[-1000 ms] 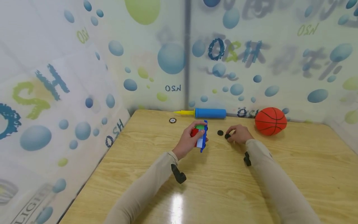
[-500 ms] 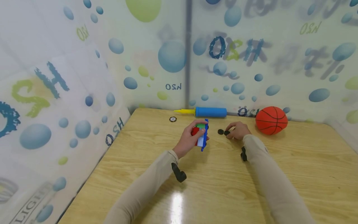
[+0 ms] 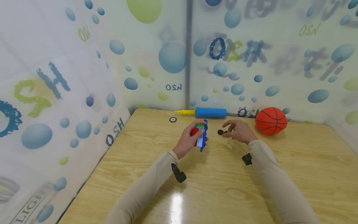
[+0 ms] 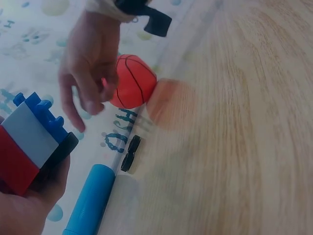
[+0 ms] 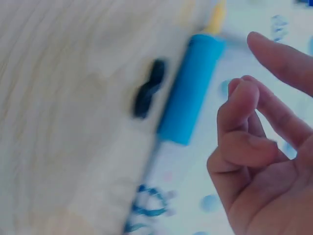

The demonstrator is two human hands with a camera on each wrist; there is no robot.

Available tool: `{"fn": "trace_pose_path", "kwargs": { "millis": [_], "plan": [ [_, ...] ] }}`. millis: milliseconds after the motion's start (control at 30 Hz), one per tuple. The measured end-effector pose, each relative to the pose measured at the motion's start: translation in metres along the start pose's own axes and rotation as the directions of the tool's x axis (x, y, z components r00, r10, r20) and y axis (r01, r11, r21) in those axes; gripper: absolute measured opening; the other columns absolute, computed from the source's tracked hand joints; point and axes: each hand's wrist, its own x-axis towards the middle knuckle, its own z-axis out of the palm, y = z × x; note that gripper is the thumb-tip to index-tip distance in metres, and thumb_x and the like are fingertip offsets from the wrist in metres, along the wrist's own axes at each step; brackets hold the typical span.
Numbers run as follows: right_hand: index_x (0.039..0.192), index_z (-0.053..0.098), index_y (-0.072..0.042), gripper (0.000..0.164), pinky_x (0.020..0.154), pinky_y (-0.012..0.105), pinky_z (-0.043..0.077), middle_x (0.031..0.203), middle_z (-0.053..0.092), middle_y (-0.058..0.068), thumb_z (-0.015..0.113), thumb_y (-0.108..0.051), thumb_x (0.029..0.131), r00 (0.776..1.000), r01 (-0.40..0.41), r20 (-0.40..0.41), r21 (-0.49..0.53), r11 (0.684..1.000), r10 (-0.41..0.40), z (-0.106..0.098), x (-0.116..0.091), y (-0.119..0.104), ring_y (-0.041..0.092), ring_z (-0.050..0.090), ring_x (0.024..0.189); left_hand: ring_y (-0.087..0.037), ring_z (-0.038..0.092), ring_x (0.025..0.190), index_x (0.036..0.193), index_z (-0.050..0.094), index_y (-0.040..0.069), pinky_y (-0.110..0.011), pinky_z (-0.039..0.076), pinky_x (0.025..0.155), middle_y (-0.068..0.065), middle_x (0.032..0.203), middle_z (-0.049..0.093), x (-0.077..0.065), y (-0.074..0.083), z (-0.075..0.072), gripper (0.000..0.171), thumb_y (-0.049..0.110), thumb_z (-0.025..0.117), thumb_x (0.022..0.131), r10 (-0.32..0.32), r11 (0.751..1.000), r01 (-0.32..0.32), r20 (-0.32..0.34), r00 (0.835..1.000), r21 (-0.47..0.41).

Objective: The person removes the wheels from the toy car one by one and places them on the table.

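Note:
My left hand (image 3: 185, 142) grips a small toy vehicle (image 3: 199, 142) above the table. It has red, white and green blocks, a blue base and black wheels, and the left wrist view shows its white and red sides (image 4: 30, 133) close up. Two small black discs (image 3: 220, 132) lie side by side on the wood, seeming to touch. My right hand (image 3: 241, 131) hovers just right of them, thumb and forefinger parted; in the right wrist view nothing sits between its fingers (image 5: 281, 63). In the head view those fingers partly hide the right-hand disc.
A blue pump (image 3: 211, 112) with a yellow nozzle lies along the back wall. Left of it is a round white-centred chip (image 3: 172, 119) with a dark rim. A red ball (image 3: 271, 121) with black lines rests at the back right, beyond my right hand. Printed walls border the wooden table (image 3: 212, 186).
My right hand has let go of one black disc, leaving it beside the other, and has lifted with its fingers spread. The left hand keeps its hold on the toy vehicle.

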Motion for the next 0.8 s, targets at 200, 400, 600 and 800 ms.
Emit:
{"fn": "trace_pose_path", "kwargs": {
  "millis": [200, 400, 600, 800],
  "plan": [
    [0.119, 0.068, -0.006, 0.032, 0.062, 0.03, 0.052, 0.085, 0.07, 0.009, 0.074, -0.02, 0.09, 0.994, 0.11, -0.019, -0.03, 0.993, -0.11, 0.002, -0.02, -0.025, 0.019, 0.063, 0.07, -0.034, 0.072, 0.103, 0.14, 0.052, 0.028, -0.038, 0.062, 0.082, -0.022, 0.139, 0.051, 0.0, 0.0, 0.002, 0.034, 0.022, 0.05, 0.106, 0.0, 1.0, 0.0, -0.008, 1.0, 0.011],
    [0.116, 0.069, -0.009, 0.028, 0.061, 0.029, 0.049, 0.081, 0.069, 0.003, 0.075, -0.018, 0.09, 0.968, 0.24, -0.07, -0.03, 0.97, -0.241, 0.019, -0.032, -0.041, 0.012, 0.059, 0.066, -0.049, 0.066, 0.111, 0.146, 0.048, 0.024, -0.037, 0.062, 0.079, -0.027, 0.137, 0.052, 0.0, -0.003, 0.003, 0.038, 0.022, 0.044, 0.108, 0.009, 1.0, -0.009, -0.022, 1.0, 0.017],
    [0.128, 0.063, -0.01, 0.045, 0.06, 0.025, 0.049, 0.089, 0.067, 0.003, 0.079, -0.017, 0.087, 0.922, 0.358, -0.145, -0.035, 0.933, -0.359, 0.035, -0.034, -0.055, 0.008, 0.059, 0.063, -0.031, 0.067, 0.105, 0.149, 0.045, 0.036, -0.031, 0.058, 0.078, -0.009, 0.148, 0.05, -0.001, -0.002, 0.005, 0.041, 0.029, 0.043, 0.108, 0.018, 0.99, -0.01, -0.056, 0.998, 0.144],
    [0.142, 0.051, -0.007, 0.07, 0.061, 0.022, 0.05, 0.102, 0.064, 0.009, 0.084, -0.023, 0.082, 0.902, 0.38, -0.181, -0.101, 0.919, -0.393, 0.045, -0.036, -0.065, 0.01, 0.054, 0.064, -0.025, 0.058, 0.112, 0.157, 0.024, 0.045, -0.033, 0.054, 0.09, -0.003, 0.16, 0.036, -0.002, 0.002, 0.006, 0.052, 0.032, 0.026, 0.107, -0.038, 0.985, 0.043, -0.034, 0.999, 0.169]
  ]
}}
